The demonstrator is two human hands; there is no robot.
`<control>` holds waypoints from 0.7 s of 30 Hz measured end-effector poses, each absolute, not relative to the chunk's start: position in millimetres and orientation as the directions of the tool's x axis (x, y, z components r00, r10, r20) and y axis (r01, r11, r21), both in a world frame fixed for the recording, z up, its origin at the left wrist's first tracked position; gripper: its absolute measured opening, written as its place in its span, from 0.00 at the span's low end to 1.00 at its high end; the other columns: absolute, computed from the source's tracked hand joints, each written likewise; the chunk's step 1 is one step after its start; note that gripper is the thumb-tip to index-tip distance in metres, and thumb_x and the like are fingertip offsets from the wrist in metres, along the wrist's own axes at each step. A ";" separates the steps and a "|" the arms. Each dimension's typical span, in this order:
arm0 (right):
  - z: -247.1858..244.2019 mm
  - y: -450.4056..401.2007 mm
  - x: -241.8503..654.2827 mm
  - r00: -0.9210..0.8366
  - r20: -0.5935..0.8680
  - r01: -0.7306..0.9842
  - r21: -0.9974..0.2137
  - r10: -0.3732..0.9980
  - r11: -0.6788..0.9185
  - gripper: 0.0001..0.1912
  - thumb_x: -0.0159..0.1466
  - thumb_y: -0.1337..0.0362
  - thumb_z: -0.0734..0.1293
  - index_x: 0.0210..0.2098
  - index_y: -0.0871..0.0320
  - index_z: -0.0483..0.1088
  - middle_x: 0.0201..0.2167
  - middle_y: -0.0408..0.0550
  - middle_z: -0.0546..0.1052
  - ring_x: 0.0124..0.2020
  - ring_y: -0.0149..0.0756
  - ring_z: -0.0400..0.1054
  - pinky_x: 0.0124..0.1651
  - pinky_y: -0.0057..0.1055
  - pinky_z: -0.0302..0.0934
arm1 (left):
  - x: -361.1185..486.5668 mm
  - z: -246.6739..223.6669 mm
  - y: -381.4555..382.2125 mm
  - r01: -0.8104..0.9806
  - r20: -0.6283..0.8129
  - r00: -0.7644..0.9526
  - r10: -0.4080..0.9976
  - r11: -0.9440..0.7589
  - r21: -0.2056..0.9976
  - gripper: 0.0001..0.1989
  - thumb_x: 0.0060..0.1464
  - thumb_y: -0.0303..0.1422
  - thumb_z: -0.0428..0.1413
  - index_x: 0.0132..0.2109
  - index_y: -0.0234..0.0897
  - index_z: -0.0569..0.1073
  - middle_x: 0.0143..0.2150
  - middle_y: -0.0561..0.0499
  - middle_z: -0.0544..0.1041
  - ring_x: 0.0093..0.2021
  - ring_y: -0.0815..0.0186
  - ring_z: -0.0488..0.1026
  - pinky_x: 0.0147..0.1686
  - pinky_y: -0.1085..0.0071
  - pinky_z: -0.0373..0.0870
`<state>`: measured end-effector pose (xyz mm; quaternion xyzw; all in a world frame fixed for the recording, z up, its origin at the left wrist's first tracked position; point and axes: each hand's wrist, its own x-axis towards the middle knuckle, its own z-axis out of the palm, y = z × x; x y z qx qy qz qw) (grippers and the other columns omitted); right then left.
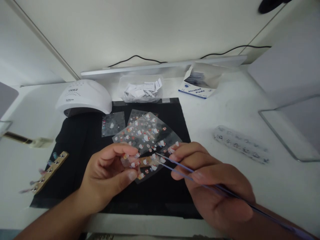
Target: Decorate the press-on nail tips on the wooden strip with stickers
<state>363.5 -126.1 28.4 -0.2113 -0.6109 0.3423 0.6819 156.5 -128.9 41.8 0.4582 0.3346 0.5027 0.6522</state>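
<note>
A clear sheet (162, 128) printed with small white and red figures is held up above the black mat (172, 196). My left hand (112, 170) pinches its left lower edge between thumb and fingers. On the right, my right hand (207, 176) holds purple tweezers (180, 165), whose two tips are apart over the sheet's lower part. Fingers of that hand also touch the sheet's right corner. Behind it another printed clear sheet (135, 115) lies partly covered. A smaller clear sheet (113, 124) lies on the mat to the left.
A white lamp (85, 96) stands at the back left, beside a clear tub of packets (141, 95). An alcohol pads box (197, 90) is behind right. A holder with nail tips (51, 171) and a brush (41, 142) are left; a clear case (241, 145) lies right.
</note>
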 end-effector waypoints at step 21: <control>29.0 -127.0 364.9 0.034 0.670 -0.204 -0.721 0.741 0.662 0.19 0.71 0.51 0.59 0.44 0.54 0.77 0.26 0.47 0.80 0.34 0.42 0.74 0.43 0.42 0.68 | 157.5 43.4 -128.7 -0.244 0.151 0.277 0.949 -0.082 0.966 0.20 0.50 0.19 0.65 0.49 0.44 0.80 0.36 0.52 0.78 0.33 0.71 0.77 0.37 0.79 0.77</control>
